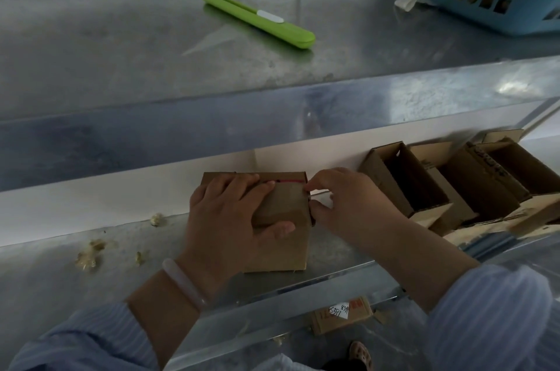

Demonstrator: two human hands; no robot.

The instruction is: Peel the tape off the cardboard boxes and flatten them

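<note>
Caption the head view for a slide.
The left hand grips a cardboard box on a metal shelf while the right hand pinches tape at its edge.

Both forearms reach fwd from near edge, pale blue striped sleeves [91, 337] pushed up to mid-forearm. Left hand [230, 213] palm down, fingers [242, 185] spread across top of small brown cardboard box [281, 246], thumb wrapped onto its near face, gripping. Milky white bangle [185, 285] on left wrist. Right hand [348, 204] just right of it, knuckles up, thumb & forefinger pinching at box's top right edge, other fingers curled. Can't tell what's pinched.
</note>
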